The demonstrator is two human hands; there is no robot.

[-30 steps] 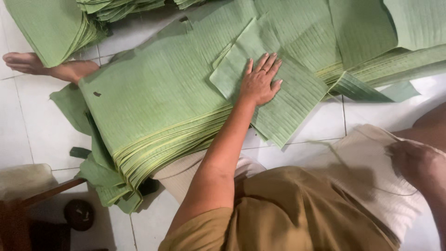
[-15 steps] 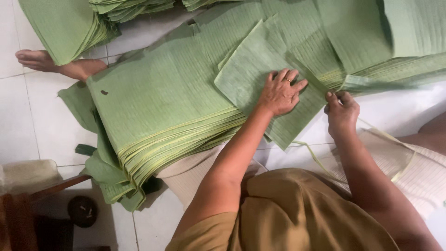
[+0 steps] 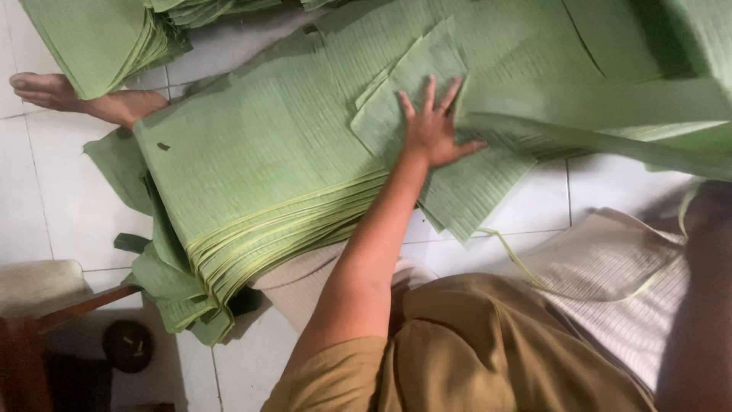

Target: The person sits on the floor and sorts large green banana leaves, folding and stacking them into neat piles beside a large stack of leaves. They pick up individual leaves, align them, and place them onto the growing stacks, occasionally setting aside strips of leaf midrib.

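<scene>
My left hand point(image 3: 435, 133) lies flat, fingers spread, on a small green ribbed sheet point(image 3: 465, 191) that rests on the right side of a thick stack of green sheets point(image 3: 252, 175) on the floor. A large green sheet point(image 3: 610, 130) is raised at the right, close to the camera and blurred. My right forearm point(image 3: 701, 305) runs up the right edge towards that sheet. The right hand itself is hidden behind it.
A second pile of green sheets point(image 3: 91, 38) lies at the top left, with a bare foot point(image 3: 46, 91) beside it. A white woven sheet point(image 3: 610, 259) lies on the white tiled floor point(image 3: 46, 206). At the bottom left are a wooden stool leg point(image 3: 84, 305) and a dark round object point(image 3: 127, 345).
My right hand came in to the sheet's edge beside my left hand, then went up out of sight as a large green sheet lifted at the right. My left hand stays pressed flat.
</scene>
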